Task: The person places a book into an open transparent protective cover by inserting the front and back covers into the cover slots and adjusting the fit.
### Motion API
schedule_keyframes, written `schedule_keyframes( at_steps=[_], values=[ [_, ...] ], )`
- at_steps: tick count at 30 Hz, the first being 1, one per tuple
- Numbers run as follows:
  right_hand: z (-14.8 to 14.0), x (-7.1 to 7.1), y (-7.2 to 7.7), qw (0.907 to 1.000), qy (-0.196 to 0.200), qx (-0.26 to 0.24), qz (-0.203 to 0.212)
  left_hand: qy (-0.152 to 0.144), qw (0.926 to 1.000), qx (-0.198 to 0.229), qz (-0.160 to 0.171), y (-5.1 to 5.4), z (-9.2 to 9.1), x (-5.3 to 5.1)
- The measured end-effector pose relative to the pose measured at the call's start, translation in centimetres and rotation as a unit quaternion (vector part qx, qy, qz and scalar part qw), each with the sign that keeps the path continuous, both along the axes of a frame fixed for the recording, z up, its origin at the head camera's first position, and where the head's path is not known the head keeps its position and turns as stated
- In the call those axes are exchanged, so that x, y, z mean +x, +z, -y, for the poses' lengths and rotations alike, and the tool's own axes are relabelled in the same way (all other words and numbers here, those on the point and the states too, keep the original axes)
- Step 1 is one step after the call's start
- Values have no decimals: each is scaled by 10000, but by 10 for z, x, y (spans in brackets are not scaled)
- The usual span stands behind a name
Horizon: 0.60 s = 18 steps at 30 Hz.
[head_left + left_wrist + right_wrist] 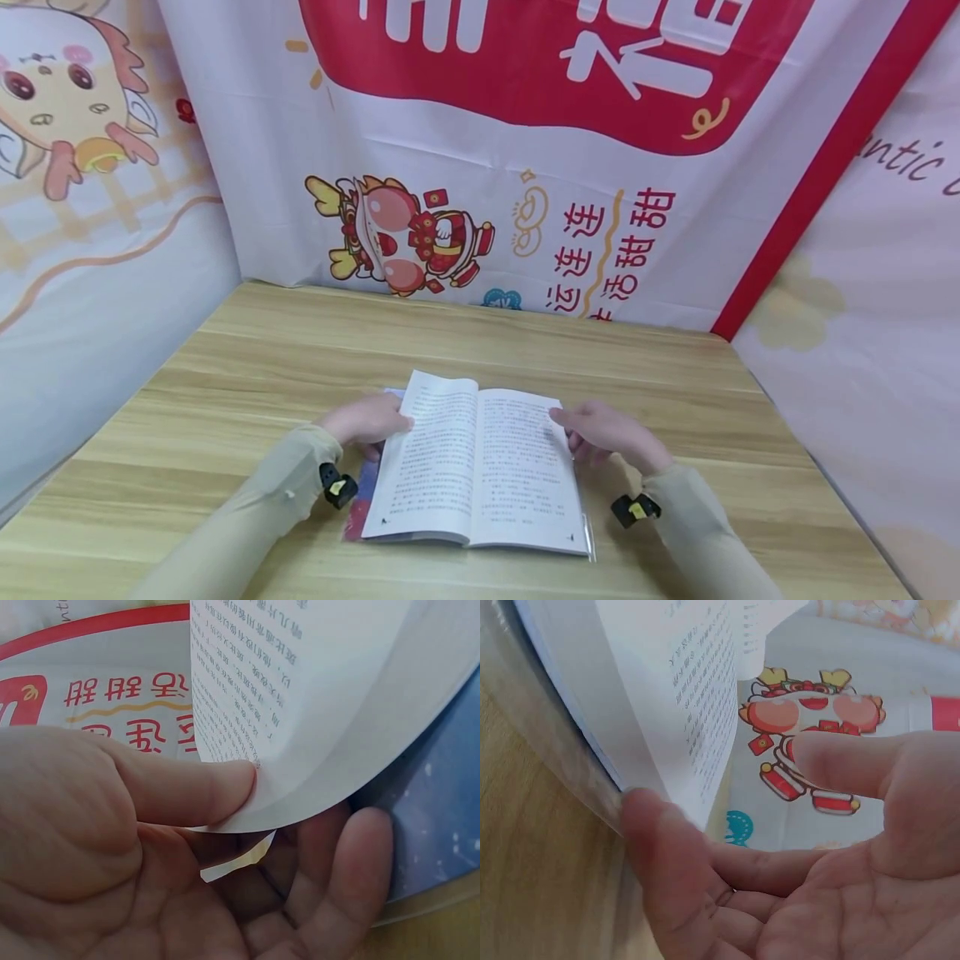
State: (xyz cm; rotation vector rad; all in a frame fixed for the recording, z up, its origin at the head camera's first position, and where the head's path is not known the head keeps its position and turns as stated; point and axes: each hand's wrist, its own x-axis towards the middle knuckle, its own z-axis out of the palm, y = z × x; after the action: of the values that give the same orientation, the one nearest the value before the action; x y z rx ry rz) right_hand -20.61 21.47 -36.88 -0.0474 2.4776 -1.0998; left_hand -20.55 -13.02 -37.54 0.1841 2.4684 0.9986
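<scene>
An open book (517,467) with printed pages lies on the table, its blue and red cover showing past the left side. My left hand (371,419) grips the left-hand pages near their outer edge. In the left wrist view, its thumb (202,787) presses on the printed side while the other fingers sit under the curved pages (322,750). At the opposite edge is my right hand (607,429). The right wrist view shows its thumb held away from the paper and a blurred fingertip (652,817) touching the edge of the right-hand pages (660,727).
The wooden table (300,350) reaches back to a hanging cloth (480,142) with red and white prints. More printed cloth hangs at the left and right sides. A clear plastic cover edge (589,537) sticks out at the book's right.
</scene>
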Motion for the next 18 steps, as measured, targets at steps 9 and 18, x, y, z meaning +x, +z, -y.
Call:
schedule_keyframes(
  at_steps=[9,18],
  values=[
    [-14,-13,-3,9960,-221,-677,547,-28,9999,-129,-81,-3,-3,-1],
    [-6,-7,-2,9965,-396,-632,366,-32,10000,12,-51,-3,-3,0]
  ],
)
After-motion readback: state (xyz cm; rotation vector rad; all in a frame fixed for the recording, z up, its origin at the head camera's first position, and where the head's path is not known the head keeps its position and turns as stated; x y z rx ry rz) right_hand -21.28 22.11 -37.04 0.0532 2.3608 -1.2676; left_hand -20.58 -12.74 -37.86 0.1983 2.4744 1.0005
